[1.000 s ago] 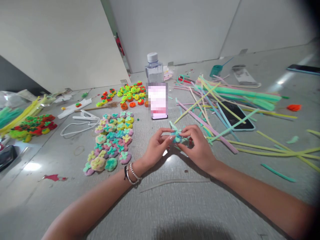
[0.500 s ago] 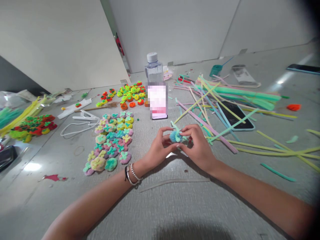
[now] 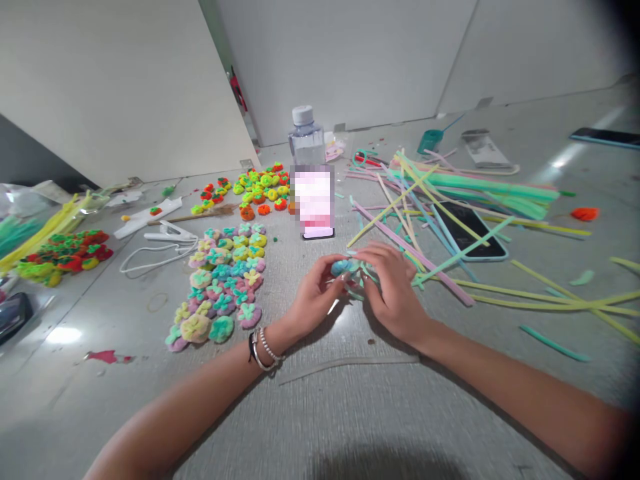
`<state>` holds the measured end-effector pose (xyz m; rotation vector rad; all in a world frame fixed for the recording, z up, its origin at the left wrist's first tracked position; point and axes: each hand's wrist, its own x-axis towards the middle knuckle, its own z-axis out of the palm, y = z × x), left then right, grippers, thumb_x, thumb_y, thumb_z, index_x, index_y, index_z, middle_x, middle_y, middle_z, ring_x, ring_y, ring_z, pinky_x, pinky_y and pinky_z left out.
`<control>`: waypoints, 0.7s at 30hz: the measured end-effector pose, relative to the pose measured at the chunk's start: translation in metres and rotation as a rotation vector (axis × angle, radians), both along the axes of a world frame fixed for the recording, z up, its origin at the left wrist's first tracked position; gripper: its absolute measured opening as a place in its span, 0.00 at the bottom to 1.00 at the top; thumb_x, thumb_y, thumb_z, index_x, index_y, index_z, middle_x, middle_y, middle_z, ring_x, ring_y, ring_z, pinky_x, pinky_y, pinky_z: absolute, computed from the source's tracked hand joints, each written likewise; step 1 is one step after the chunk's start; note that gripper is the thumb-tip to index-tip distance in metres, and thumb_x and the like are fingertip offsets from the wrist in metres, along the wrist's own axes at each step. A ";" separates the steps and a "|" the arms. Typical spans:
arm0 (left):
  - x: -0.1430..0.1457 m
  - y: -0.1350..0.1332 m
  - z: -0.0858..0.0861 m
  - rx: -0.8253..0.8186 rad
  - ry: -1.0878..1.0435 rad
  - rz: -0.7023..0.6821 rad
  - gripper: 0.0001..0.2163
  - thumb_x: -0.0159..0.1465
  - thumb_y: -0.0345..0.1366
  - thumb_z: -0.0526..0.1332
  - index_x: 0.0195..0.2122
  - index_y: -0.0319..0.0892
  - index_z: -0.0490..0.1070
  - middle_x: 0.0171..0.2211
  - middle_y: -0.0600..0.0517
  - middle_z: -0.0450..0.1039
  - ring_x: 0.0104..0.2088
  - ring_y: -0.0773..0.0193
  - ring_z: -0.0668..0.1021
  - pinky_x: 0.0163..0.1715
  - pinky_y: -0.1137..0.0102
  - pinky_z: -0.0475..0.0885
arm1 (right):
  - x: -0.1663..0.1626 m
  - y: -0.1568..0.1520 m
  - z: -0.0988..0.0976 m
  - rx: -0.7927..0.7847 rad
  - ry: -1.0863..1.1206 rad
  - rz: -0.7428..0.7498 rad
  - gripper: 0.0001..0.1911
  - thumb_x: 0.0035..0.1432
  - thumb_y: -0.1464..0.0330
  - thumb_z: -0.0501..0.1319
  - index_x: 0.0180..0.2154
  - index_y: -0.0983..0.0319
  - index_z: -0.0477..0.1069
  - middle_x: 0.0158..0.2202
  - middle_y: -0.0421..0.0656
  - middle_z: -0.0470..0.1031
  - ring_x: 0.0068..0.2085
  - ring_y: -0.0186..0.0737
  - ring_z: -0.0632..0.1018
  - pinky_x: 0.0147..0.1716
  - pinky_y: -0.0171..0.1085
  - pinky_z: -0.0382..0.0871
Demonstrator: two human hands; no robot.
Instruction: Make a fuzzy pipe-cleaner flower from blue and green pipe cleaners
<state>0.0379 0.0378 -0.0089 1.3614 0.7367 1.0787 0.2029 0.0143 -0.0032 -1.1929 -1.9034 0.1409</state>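
Note:
Between my hands is a small blue pipe-cleaner ornament (image 3: 342,267) with pale green pieces at its right side. My left hand (image 3: 316,297) pinches the blue body between thumb and fingers. On the green pipe-cleaner part, my right hand (image 3: 393,283) is closed, its fingers curled over and slightly smeared by motion. Its fingers partly hide the ornament. To the left of my left hand lie rows of finished pastel pipe-cleaner ornaments (image 3: 220,273), each topped with a small flower shape. A grey strip (image 3: 350,363) lies on the table below my hands.
A lit phone (image 3: 317,207) leans before a water bottle (image 3: 306,137). Loose pipe cleaners (image 3: 390,233) spread to the right, some across a dark phone (image 3: 463,227). Red and yellow ornaments (image 3: 265,187) sit at the back, with a white cord (image 3: 150,267) at left.
My right hand has turned over the ornament, its fingers now covering the green part. The blue body has shifted slightly left and tilted in my left hand's pinch.

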 end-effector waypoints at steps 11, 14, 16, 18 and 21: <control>-0.001 0.003 0.004 0.091 0.024 0.184 0.10 0.65 0.35 0.60 0.48 0.46 0.67 0.40 0.52 0.75 0.36 0.68 0.79 0.33 0.74 0.76 | 0.003 0.001 -0.003 -0.120 0.251 0.112 0.03 0.64 0.69 0.56 0.41 0.57 0.65 0.36 0.41 0.70 0.37 0.38 0.74 0.36 0.38 0.69; -0.002 0.003 0.003 0.130 0.117 0.217 0.10 0.65 0.36 0.60 0.48 0.44 0.70 0.42 0.50 0.77 0.36 0.67 0.78 0.34 0.72 0.77 | 0.004 0.000 -0.003 -0.102 0.258 0.107 0.02 0.64 0.70 0.57 0.37 0.57 0.66 0.33 0.39 0.70 0.34 0.36 0.73 0.33 0.37 0.68; -0.003 0.002 0.002 0.160 0.182 0.227 0.11 0.65 0.36 0.60 0.48 0.45 0.73 0.43 0.49 0.78 0.34 0.67 0.78 0.35 0.71 0.77 | 0.004 -0.001 -0.003 -0.089 0.257 0.107 0.02 0.63 0.70 0.58 0.37 0.57 0.66 0.32 0.39 0.71 0.33 0.35 0.73 0.31 0.36 0.66; -0.004 0.002 0.002 0.181 0.235 0.230 0.11 0.65 0.37 0.60 0.48 0.46 0.74 0.44 0.49 0.78 0.32 0.68 0.78 0.34 0.71 0.76 | 0.004 -0.001 -0.002 -0.084 0.258 0.109 0.02 0.63 0.71 0.58 0.37 0.57 0.67 0.32 0.39 0.71 0.33 0.35 0.73 0.30 0.35 0.66; -0.004 0.002 0.001 0.196 0.282 0.230 0.12 0.65 0.38 0.60 0.49 0.46 0.74 0.43 0.50 0.79 0.31 0.68 0.78 0.33 0.71 0.76 | 0.004 -0.001 -0.001 -0.079 0.272 0.106 0.02 0.63 0.71 0.58 0.36 0.57 0.67 0.32 0.39 0.71 0.34 0.36 0.73 0.31 0.35 0.66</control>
